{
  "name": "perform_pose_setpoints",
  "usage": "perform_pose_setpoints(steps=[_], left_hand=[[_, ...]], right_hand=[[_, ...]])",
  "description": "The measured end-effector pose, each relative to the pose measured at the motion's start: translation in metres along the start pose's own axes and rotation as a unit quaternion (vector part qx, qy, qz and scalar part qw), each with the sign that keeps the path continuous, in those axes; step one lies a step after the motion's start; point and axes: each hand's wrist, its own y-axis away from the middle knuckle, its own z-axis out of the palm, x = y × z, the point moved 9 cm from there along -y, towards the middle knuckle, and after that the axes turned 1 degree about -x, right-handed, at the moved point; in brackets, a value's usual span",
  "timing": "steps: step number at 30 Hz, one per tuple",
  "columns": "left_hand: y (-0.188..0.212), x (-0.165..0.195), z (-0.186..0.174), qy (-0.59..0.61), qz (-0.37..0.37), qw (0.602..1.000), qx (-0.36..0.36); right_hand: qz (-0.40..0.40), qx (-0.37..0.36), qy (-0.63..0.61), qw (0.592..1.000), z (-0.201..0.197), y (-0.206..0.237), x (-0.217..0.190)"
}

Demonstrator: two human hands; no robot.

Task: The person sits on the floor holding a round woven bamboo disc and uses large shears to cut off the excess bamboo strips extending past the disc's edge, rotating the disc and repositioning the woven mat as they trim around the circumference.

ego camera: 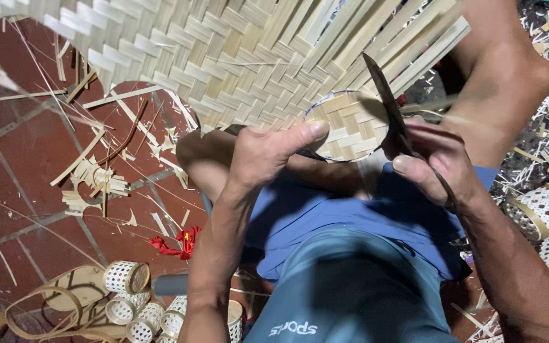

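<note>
One woven mat (236, 51), one knife (392, 121), one red ribbon (176, 243), perhaps six small baskets (126, 277).

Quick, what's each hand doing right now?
Left hand: closed on the round woven bamboo piece, thumb on its rim.
Right hand: closed around a dark knife.

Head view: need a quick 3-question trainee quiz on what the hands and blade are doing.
1. True or false: the right hand holds a dark curved blade.
2. What does the left hand grip? A) a red ribbon B) a round woven disc C) a green ball
3. Fill in: the blade's edge lies against the right side of the ____ rim.

Key
1. True; the blade points up past the woven bamboo mat.
2. B; the thumb presses on the round woven disc. The red ribbon lies on the tiled floor.
3. Disc.
</note>
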Motion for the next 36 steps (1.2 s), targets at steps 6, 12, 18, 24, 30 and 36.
perform_pose_setpoints(steps=[6,12,18,24,30,36], left_hand=[[-0.001,0.005,0.001,-0.016,-0.009,0.999,-0.036],[-0.002,0.008,0.001,-0.038,-0.031,0.998,-0.048],[-0.001,0.006,-0.002,-0.150,-0.063,0.985,-0.052],[-0.006,0.006,0.000,-0.119,-0.094,0.987,-0.062],[-0.008,0.015,0.004,-0.209,-0.117,0.967,-0.086],[-0.010,0.019,0.010,-0.265,-0.160,0.944,-0.111]], right_hand=[[-0.040,-0.034,-0.062,0.997,0.002,0.000,-0.013],[0.021,-0.047,0.012,0.999,0.002,0.004,0.009],[0.001,-0.077,0.033,0.996,0.002,0.004,0.013],[0.023,-0.097,0.112,0.989,-0.002,0.009,0.015],[0.023,-0.149,0.096,0.984,-0.001,0.006,0.009],[0.094,-0.150,0.160,0.971,-0.007,0.009,0.011]])
